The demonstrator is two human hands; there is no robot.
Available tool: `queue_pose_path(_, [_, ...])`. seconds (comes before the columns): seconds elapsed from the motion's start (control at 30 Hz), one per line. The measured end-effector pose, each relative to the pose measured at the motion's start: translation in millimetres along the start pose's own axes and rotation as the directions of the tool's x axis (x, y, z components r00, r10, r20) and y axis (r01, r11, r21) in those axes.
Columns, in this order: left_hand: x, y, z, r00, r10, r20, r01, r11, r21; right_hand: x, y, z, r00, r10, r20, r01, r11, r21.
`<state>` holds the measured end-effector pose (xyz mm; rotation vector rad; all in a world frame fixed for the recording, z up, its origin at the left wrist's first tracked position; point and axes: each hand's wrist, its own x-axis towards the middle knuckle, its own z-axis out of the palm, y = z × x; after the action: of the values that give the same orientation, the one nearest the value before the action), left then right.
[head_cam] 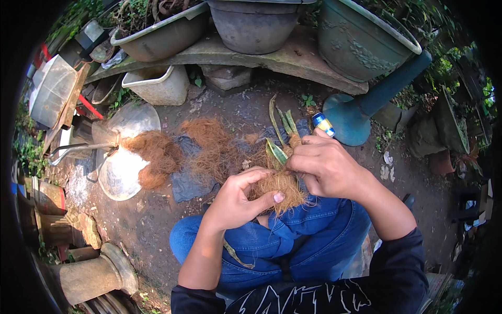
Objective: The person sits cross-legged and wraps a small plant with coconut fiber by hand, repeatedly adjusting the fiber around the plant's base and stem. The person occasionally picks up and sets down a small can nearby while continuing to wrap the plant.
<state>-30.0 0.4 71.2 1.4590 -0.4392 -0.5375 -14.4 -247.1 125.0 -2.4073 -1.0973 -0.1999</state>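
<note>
My left hand [245,196] cups a bundle of brown coconut fibre [280,190], thumb on its near side and fingers behind. From the top of the bundle rises a short green leaf with pale edges [277,151], like a snake plant's. My right hand [327,165] has its fingers bent and pinched together at the bundle's upper right; what lies between the fingertips is hidden. Just past that hand, more cut leaves with pale bases [289,123] lie on the ground. A blue and yellow can [324,125] is beside my right knuckles.
Loose coconut fibre [206,135] lies on a dark cloth [190,188] and against a shiny metal pan [117,184] at left. Large pots [257,29] stand on a stone slab [243,57] ahead. A teal pedestal [349,121] lies at right. A clay pot [88,278] lies at lower left.
</note>
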Motion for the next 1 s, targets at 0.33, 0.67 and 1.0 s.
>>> queue_pose_path(0.33, [-3.7,-7.3,2.4,0.994,0.106,0.016,-0.105,0.994,-0.025,4.3,3.9,-16.7,0.991,0.057,0.125,-0.086,0.967,0.241])
queue_pose_path(0.67, [-5.7,-8.6,13.4,0.966,0.249,-0.071,-0.258,0.931,-0.259,5.2,13.3,-13.0,0.939,0.239,0.247,-0.337,0.78,0.527])
queue_pose_path(1.0, [-4.6,-16.0,1.5,0.942,0.326,-0.076,-0.334,0.928,-0.165,-14.3,-1.1,25.4,0.9,0.385,0.205,-0.396,0.525,0.753])
